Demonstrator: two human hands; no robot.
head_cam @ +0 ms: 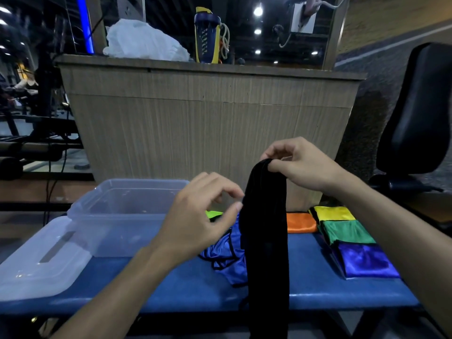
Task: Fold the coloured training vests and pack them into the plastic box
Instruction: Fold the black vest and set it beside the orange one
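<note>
Here our right hand (300,165) pinches the top end of the black vest (266,241), thumb and fingers curled round the cloth, so that it hangs as a long narrow strip down past the front edge of the bench (171,289). Our left hand (200,216) hovers just beside the strip, fingers loosely curled, fingertips at its left edge; whether they touch the cloth we cannot tell, and it holds nothing we can see.

Behind the strip a blue vest (227,255) lies crumpled and unfolded near the middle of the bench, with a scrap of lime vest (213,213) showing past our left hand. Toward the right end, folded vests lie close together: orange (301,222), yellow (333,213), green (347,232) and purple (367,260) nearest the front edge.

At the left end stands the box (127,211), uncovered, nothing inside that we can make out. Its lid (36,263) lies flat at the front left corner, touching the box.

Beyond the bench rises a counter (208,113) carrying a white bag (144,42) and a bottle (208,35).
</note>
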